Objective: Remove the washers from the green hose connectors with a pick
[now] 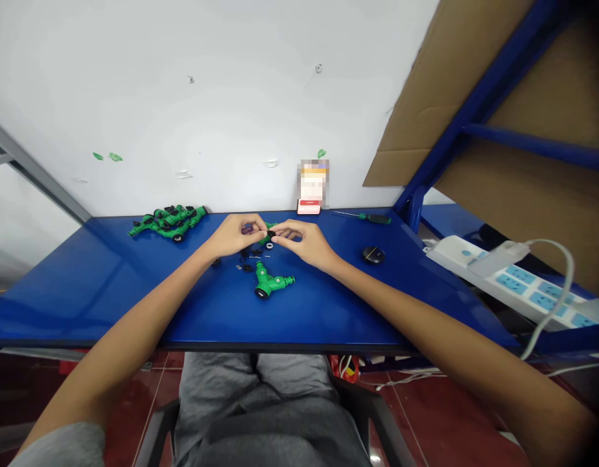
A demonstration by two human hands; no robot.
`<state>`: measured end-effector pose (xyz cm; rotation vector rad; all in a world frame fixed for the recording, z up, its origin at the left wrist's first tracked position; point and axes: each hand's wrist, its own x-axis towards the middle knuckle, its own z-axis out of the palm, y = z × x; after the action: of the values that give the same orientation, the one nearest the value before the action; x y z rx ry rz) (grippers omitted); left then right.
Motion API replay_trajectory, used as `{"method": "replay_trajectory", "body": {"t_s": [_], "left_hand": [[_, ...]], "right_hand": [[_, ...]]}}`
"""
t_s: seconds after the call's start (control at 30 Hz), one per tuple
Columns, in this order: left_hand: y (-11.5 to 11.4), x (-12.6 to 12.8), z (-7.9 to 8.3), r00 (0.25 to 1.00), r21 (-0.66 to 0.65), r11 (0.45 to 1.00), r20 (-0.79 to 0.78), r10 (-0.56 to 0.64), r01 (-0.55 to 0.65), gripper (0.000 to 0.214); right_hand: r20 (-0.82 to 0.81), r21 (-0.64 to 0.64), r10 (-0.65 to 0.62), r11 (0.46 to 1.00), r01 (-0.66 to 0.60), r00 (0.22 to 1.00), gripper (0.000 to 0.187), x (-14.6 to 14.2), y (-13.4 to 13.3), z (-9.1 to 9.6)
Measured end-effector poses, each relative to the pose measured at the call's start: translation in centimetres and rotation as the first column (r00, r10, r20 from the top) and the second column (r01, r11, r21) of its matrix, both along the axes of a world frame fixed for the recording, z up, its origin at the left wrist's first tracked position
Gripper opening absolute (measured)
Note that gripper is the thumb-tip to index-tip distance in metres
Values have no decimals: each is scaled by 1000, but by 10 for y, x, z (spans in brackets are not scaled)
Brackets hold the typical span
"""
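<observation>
My left hand (235, 236) and my right hand (303, 242) meet over the middle of the table, fingertips pinched together on a small black plastic part (271, 234). My fingers hide most of it. Just behind them a green piece (264, 239) is partly covered. In front of the hands lies a green Y-shaped hose splitter (271, 284) with a black collar. Beside it are a small black fitting (247, 267), several tiny screws (255, 257) and a white ring (269, 246).
Several green hose splitters (170, 224) are piled at the back left. A screwdriver (375, 218) and a round black object (373, 254) lie to the right. Against the wall leans a blurred phone (312, 188). A power strip (516, 282) with white cables is at far right.
</observation>
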<state>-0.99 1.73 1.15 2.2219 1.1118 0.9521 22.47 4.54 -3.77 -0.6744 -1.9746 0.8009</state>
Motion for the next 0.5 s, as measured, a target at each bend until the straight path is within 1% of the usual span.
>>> {"method": "replay_trajectory", "body": {"t_s": [0.1,0.2,0.3,0.37,0.43,0.5], "left_hand": [[2,-3,-1,1000,26,999,-24,20,-19,20],[4,-6,-3,996,45,998,-75,41,-38,18],[5,-7,-4,991,46,997,-116,60,-55,21],[5,-7,-4,988,58,995,-127,86,-79,22],[5,-6,-2,982,85,990,-138,128,-117,21],[4,-5,1,973,103,982,-153,175,-160,21]], "right_hand": [[2,-15,-30,999,30,1000,26,1,5,-2],[70,27,-45,999,43,997,21,5,10,-4],[204,87,-3,996,-15,979,16,8,11,-5],[267,109,33,992,-64,963,16,8,9,-6],[296,119,56,988,-95,954,20,6,4,-6],[312,137,56,985,-103,948,29,3,0,-5]]}}
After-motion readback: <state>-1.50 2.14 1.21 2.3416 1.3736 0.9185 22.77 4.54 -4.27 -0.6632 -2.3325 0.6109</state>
